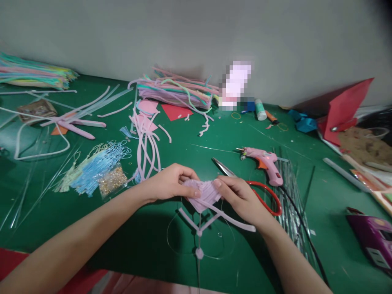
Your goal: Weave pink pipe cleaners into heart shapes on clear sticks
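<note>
A pale lilac shape of coiled pipe cleaner [201, 195] is held between my two hands over the near middle of the table. My left hand [174, 183] pinches its left side with thumb and fingers. On the right side, my right hand [237, 196] grips its edge. One loose pipe cleaner end [235, 222] sticks out to the lower right. Below hangs a thin wire stem with a V-shaped lilac piece [199, 232] and a small lilac ball [199, 253]. Fine clear loops curve to both sides of the stem. Scissors [266, 199] with red handles lie beyond my right hand.
Right of centre lies a pink glue gun [265, 161] on silver wires [290, 204], its black cord trailing nearer. Blue tassels [99, 165], a bag of gold beads [112, 179] and pink pliers-like tongs [79, 124] lie left. Pipe cleaner bundles [177, 94] line the wall. A purple box [372, 237] sits right.
</note>
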`<act>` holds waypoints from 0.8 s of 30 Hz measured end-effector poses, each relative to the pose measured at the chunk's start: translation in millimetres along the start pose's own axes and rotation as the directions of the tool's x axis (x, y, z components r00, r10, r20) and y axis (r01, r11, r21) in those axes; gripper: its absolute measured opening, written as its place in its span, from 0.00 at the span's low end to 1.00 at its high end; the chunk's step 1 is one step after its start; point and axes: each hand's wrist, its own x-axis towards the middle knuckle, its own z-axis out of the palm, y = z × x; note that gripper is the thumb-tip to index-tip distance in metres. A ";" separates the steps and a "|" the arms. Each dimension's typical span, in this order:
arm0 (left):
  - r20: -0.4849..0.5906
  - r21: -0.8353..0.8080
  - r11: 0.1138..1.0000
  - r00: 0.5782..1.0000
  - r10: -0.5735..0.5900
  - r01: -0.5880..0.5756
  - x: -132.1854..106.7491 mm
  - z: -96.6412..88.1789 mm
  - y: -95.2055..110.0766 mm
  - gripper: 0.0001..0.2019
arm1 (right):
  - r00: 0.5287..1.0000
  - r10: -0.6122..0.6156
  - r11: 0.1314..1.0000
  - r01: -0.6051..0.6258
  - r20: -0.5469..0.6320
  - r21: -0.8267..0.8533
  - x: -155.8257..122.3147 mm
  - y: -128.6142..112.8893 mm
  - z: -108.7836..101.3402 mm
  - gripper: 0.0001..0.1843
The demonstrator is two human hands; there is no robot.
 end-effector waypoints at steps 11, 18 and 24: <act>-0.017 -0.021 0.999 0.999 -0.043 0.043 -0.3 3.3 -4.0 0.13 | 0.999 -0.024 0.987 0.028 0.023 -0.156 1.4 0.8 1.7 0.24; 0.003 0.051 0.998 1.000 -0.027 0.027 -2.9 0.3 -3.5 0.12 | 1.000 -0.008 0.990 0.012 0.030 -0.141 3.1 -1.8 5.3 0.25; -0.029 0.059 0.998 1.000 0.005 -0.003 -6.5 0.1 1.6 0.11 | 0.998 0.058 0.998 -0.057 0.035 -0.024 3.7 0.7 6.8 0.26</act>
